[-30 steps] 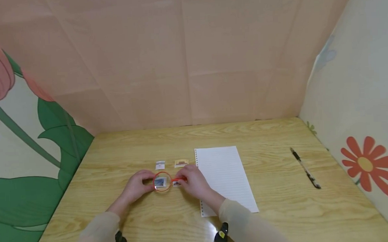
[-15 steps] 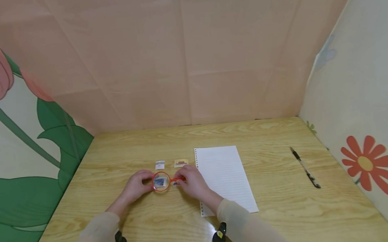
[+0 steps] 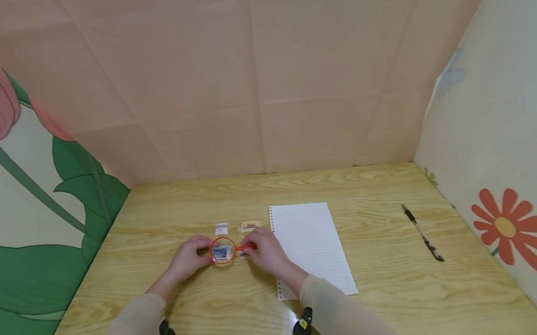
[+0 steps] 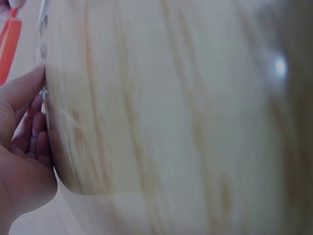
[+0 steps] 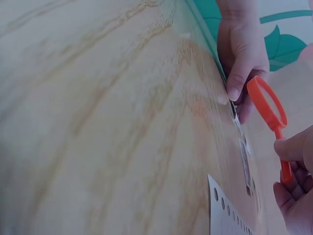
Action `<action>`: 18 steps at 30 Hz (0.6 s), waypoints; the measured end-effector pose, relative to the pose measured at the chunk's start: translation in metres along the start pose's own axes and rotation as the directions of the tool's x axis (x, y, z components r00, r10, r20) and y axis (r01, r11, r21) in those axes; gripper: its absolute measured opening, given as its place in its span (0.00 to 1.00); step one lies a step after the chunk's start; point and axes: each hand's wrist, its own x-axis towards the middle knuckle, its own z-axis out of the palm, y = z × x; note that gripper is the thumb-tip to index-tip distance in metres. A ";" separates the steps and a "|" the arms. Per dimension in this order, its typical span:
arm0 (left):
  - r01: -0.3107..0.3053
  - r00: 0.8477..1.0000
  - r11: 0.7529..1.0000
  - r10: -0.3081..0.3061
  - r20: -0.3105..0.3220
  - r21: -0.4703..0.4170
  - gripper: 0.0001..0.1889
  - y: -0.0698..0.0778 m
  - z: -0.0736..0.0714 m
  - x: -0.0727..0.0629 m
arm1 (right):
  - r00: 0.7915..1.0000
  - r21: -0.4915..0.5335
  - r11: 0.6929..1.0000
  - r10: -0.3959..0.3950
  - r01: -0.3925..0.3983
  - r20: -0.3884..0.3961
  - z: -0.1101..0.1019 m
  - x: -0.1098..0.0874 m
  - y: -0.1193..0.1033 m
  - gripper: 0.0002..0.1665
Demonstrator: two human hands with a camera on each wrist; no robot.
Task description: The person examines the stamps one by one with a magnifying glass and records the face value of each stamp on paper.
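Observation:
In my right hand (image 3: 266,250) the thin handle of a red magnifying glass (image 5: 286,169) is pinched between thumb and fingers. Its round lens hovers over a small blue stamp-like picture with a white border (image 3: 221,252), raised off the table in the right wrist view. My left hand (image 3: 191,259) rests on the table at the picture's left side, thumb and fingertips right at its edge. The left thumb reaches out fairly straight in the left wrist view, the other fingers bent loosely. Partly hidden under my right fingers lies another small picture (image 3: 244,254).
Two more small paper pieces lie behind: a whitish one (image 3: 221,229) and a yellowish one (image 3: 251,226). A lined sheet with punched holes (image 3: 314,245) lies partly under my right forearm. Farther right is a black-and-clear pen (image 3: 422,232) on the wooden table (image 3: 377,192).
The magnifying glass and right hand have shifted very slightly left over the last second. My left hand keeps its place by the blue picture.

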 end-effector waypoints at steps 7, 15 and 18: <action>0.007 1.000 1.000 -0.008 0.008 0.007 0.16 0.000 -0.001 0.000 | 1.000 -0.002 1.000 0.013 -0.013 0.008 0.003 0.001 -0.001 0.06; 0.035 0.999 0.999 -0.035 0.026 0.002 0.15 0.003 -0.001 0.000 | 0.999 0.032 0.999 0.032 -0.033 0.019 -0.005 -0.005 0.004 0.06; 0.049 0.998 0.999 -0.049 0.042 0.005 0.15 0.004 -0.001 0.000 | 1.000 0.046 0.999 0.028 -0.028 0.001 -0.016 -0.010 0.013 0.06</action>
